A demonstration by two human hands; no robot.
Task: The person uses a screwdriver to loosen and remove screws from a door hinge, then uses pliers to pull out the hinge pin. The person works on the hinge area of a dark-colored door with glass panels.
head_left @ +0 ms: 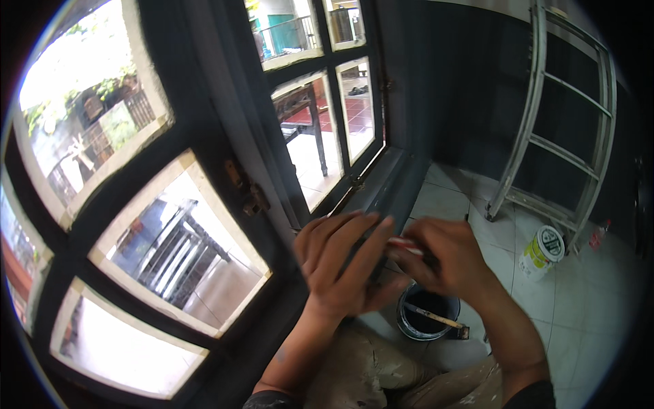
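Red-and-white object (406,245) in right fingers (415,268).

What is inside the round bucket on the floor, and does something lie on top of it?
A brush lies across the bucket, one end past the rim. The inside looks dark; what it holds I cannot tell. The brush covers a strip of it.

Left hand (340,262): fingers stretched, thumb apart; right hand (443,253) just beside, fingers curled; forearms (512,330) angle inward.

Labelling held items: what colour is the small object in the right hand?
The small object is red and white where visible; best in head view.
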